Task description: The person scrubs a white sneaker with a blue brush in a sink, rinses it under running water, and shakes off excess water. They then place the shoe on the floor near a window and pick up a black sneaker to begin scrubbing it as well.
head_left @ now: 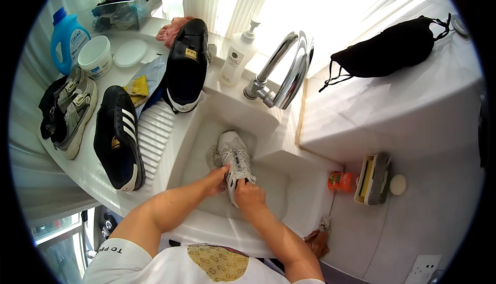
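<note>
A pale grey-and-white sneaker (pixel 235 152) with laces lies in the white sink (pixel 181 173), its toe pointing to the far side, over shallow cloudy water. My left hand (pixel 217 179) grips the left side of the sneaker near its middle, the thumb along its edge. With fingers curled, my right hand (pixel 249 195) holds the sneaker at its collar on the near end. Part of the sneaker's heel is hidden behind that hand. A round, grey, mesh-like thing (pixel 212 156) sits beside the sneaker in the water; its kind is unclear.
Two black shoes (pixel 106 124) (pixel 178 72) rest on the ridged counter at left, beside grey sneakers (pixel 75 113). Behind stand a blue detergent bottle (pixel 64 46), white tub (pixel 94 56) and pump bottle (pixel 236 56). A chrome faucet (pixel 268 80) overhangs the sink. A sponge holder (pixel 373 179) is at right.
</note>
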`<state>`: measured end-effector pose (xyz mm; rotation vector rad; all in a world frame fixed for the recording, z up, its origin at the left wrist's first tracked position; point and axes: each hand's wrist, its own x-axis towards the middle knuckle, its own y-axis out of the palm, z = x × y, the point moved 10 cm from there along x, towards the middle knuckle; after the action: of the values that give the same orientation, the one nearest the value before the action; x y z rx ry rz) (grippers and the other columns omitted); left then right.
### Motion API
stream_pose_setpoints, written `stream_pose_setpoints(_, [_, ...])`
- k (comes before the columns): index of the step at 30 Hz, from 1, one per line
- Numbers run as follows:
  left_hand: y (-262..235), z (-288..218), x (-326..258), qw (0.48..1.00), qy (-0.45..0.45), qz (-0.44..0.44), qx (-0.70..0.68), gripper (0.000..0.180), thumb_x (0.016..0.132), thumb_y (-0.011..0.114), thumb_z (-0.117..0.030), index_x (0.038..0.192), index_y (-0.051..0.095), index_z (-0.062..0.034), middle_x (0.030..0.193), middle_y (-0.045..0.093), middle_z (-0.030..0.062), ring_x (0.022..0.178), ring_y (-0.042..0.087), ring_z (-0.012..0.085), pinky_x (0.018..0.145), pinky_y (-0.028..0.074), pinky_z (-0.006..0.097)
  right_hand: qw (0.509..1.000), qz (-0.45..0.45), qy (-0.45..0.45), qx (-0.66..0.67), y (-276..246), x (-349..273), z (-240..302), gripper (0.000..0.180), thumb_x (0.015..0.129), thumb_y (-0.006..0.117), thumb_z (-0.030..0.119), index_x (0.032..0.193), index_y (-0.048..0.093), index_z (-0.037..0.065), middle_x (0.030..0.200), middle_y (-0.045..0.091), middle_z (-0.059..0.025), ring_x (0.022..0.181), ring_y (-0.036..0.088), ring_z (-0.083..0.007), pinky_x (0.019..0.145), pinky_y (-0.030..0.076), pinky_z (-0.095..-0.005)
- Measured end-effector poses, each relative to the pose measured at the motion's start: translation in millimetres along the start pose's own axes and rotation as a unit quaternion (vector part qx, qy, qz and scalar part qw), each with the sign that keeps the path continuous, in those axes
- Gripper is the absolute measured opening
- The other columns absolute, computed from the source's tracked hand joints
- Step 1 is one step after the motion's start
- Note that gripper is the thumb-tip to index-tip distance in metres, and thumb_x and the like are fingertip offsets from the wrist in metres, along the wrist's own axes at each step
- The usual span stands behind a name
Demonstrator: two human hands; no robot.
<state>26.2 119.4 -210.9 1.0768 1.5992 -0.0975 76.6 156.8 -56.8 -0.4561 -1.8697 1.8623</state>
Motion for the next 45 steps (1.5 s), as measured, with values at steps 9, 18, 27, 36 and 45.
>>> stream_pose_setpoints(9, [-16,7,29,1.000,0.008,0.021,0.021,0.055,0.091,0.040,-0.055,0.124,0.049,-0.0112,0.115,0.057,0.0068,0.103,0.052,0.0247,0.093,0.033,0.048,0.988,0.149,-0.042,-0.019,-50,-34,14,0.007,0.072,0.056,0.012,0.072,0.054,0.005,0.059,0.061,-0.0131,0.051,0.063,-0.0303,0.044,0.049,-0.0421])
stream_pose_setpoints(18, [-10,2,24,0.999,0.028,0.028,0.037,0.054,0.094,0.037,-0.050,0.130,0.043,-0.0099,0.126,0.052,0.0099,0.119,0.045,0.0288,0.100,0.026,0.055,0.984,0.177,0.000,0.019,-30,-38,2,0.008,0.073,0.054,0.010,0.078,0.054,0.004,0.061,0.062,-0.0143,0.052,0.063,-0.0327,0.045,0.050,-0.0438])
stream_pose_setpoints(27, [-7,-5,12,0.997,0.023,0.023,0.066,0.053,0.095,0.034,-0.049,0.130,0.044,-0.0096,0.130,0.049,0.0092,0.125,0.039,0.0265,0.103,0.019,0.054,0.999,0.019,0.030,0.032,21,14,-19,0.006,0.074,0.054,0.013,0.075,0.053,0.007,0.060,0.061,-0.0135,0.051,0.062,-0.0319,0.044,0.050,-0.0438])
stream_pose_setpoints(36, [2,-2,4,0.999,0.006,0.019,0.031,0.054,0.095,0.034,-0.050,0.131,0.043,-0.0107,0.132,0.046,0.0086,0.122,0.041,0.0254,0.106,0.017,0.054,0.999,-0.019,0.034,0.026,19,13,-19,0.009,0.073,0.056,0.014,0.073,0.055,0.005,0.056,0.060,-0.0128,0.051,0.063,-0.0291,0.043,0.049,-0.0426])
stream_pose_setpoints(45, [-12,20,34,1.000,-0.015,0.018,-0.003,0.055,0.093,0.035,-0.052,0.126,0.047,-0.0089,0.122,0.054,0.0107,0.116,0.047,0.0254,0.103,0.027,0.048,0.998,0.065,-0.008,-0.004,-22,-11,-1,0.009,0.074,0.056,0.013,0.079,0.059,0.006,0.057,0.059,-0.0119,0.051,0.062,-0.0296,0.045,0.050,-0.0416])
